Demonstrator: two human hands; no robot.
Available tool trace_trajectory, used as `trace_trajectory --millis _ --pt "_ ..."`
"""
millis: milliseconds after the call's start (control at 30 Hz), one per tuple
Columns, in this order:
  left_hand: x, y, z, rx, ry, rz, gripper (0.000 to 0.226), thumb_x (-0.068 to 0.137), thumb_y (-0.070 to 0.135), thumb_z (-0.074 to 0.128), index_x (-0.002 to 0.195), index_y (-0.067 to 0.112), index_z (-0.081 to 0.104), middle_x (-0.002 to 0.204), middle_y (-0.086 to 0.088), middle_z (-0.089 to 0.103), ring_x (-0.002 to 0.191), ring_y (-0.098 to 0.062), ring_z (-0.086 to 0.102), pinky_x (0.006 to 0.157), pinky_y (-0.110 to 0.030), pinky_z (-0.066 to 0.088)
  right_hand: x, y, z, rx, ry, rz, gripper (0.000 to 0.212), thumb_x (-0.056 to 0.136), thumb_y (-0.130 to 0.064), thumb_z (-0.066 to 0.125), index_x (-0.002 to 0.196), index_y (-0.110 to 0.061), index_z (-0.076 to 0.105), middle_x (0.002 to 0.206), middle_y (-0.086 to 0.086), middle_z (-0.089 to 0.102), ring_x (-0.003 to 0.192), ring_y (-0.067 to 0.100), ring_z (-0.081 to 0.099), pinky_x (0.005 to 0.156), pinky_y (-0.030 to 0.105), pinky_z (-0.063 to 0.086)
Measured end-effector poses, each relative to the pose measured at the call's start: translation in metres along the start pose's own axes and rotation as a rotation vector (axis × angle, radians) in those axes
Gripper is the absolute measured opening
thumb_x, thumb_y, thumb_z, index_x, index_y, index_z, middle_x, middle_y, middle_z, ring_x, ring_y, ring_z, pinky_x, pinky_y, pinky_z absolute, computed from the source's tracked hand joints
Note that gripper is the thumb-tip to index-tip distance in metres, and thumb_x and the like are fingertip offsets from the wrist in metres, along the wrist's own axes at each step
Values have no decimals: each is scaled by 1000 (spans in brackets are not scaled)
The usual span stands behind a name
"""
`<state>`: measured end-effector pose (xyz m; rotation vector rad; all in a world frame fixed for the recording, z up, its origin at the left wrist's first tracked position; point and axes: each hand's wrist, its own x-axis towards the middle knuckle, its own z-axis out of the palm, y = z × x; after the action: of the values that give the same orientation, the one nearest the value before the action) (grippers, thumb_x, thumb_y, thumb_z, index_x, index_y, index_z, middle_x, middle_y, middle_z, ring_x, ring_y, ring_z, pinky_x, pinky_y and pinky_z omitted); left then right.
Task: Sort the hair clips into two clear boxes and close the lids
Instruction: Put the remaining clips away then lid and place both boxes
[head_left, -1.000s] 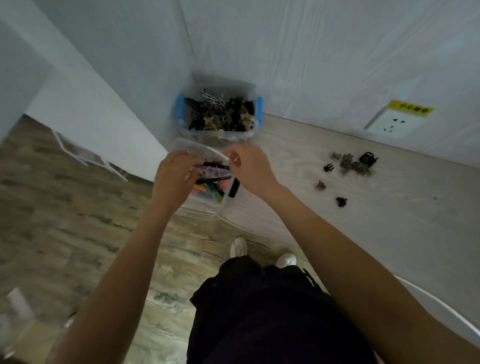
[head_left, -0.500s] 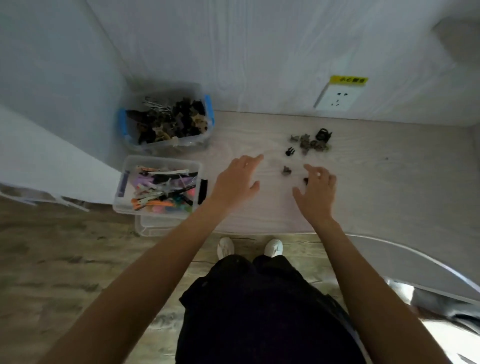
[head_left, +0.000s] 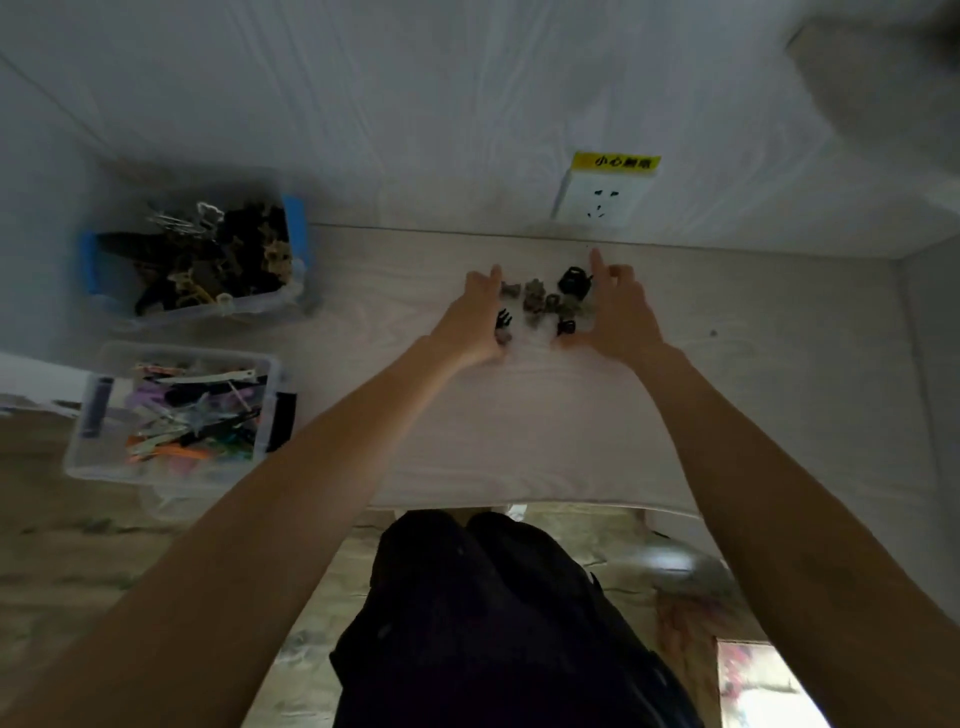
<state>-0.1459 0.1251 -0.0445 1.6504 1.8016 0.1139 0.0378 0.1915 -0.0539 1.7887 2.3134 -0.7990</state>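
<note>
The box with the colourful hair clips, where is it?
In the head view, the box of colourful clips sits at the left, on the table's near corner, just in front of the blue-handled box of dark clips and away from both hands.

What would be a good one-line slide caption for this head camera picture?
Both hands, left hand and right hand, cup a small pile of claw clips on the table.

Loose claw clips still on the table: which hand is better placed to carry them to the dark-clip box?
Probably left. Both hands flank the loose clips, but the left hand is on the side nearer the dark-clip box, far left. The right hand would have to cross over.
</note>
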Motion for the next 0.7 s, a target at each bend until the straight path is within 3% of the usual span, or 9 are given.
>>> trace_trajectory --millis 100,233,400,600,700 --pt "13 11 7 -38 0 16 83 82 15 67 147 15 15 143 -17 23 114 -37 49 90 -31 41 10 -7 -2 -27 -85 -150 115 59 -42 84 146 -16 15 142 21 26 124 41 37 99 52 41" --pt "15 20 18 -156 43 -18 58 85 25 62 138 21 38 129 -15 37 110 -33 50 87 -27 40 1 -13 4 45 -86 -172 91 63 -34 83 136 -8 34 132 21 35 113 38 47 93 44 46" --pt "7 31 23 -199 44 -67 74 75 22 72 139 21 35 134 -13 37 116 -31 49 96 -33 41 -15 -20 9 119 -42 -135 83 65 -26 82 132 -10 36 130 18 36 105 37 53 87 40 46" --pt "13 37 22 -160 -71 -132 73 85 35 60 145 19 21 143 -12 38 129 -30 39 103 -33 33 -22 -19 13 155 -94 -78 80 68 -27 79 134 -12 36 129 17 40 111 34 51 89 39 44" --pt "14 43 17 -132 -53 -144 56 87 36 58 135 16 39 129 -11 49 118 -28 48 90 -29 38 -26 -20 14 242 -57 -48 71 68 -22 79 128 -12 43 125 16 44 108 33 52 85 34 43"
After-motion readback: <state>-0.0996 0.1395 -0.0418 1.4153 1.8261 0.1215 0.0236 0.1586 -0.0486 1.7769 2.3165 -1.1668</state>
